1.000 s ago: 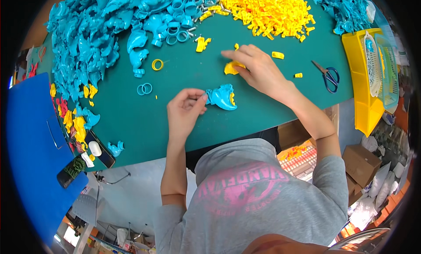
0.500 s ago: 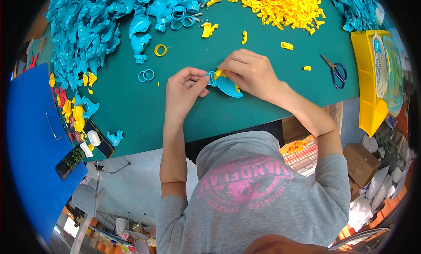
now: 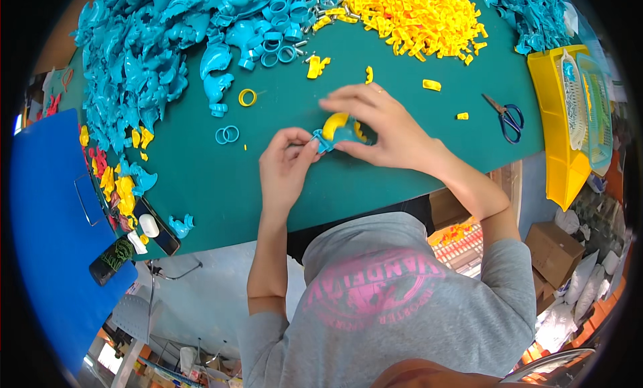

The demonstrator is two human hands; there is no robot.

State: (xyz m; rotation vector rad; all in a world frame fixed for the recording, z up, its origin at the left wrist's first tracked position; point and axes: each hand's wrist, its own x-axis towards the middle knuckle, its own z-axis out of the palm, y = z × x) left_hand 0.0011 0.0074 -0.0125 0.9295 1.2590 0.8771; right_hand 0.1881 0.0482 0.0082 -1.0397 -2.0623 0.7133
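Observation:
Over the green table (image 3: 201, 180) my left hand (image 3: 284, 164) pinches the left end of a small teal plastic piece (image 3: 333, 139). My right hand (image 3: 378, 123) covers the piece's right side and presses a curved yellow plastic part (image 3: 335, 123) into it. Both hands touch the same piece near the table's middle. A big heap of teal plastic pieces (image 3: 144, 60) lies at the far left, and a heap of yellow parts (image 3: 415, 16) lies at the far middle.
Teal rings (image 3: 228, 134) and a yellow ring (image 3: 247, 97) lie left of my hands. Blue-handled scissors (image 3: 508, 118) rest at the right, beside a yellow bin (image 3: 559, 153). A blue surface (image 3: 47, 214) and dark phones (image 3: 110, 261) sit at the left edge. Cardboard boxes (image 3: 552, 254) stand lower right.
My right hand picked up a yellow part from the table and brought it to the teal piece held by my left hand; both hands now work on it together.

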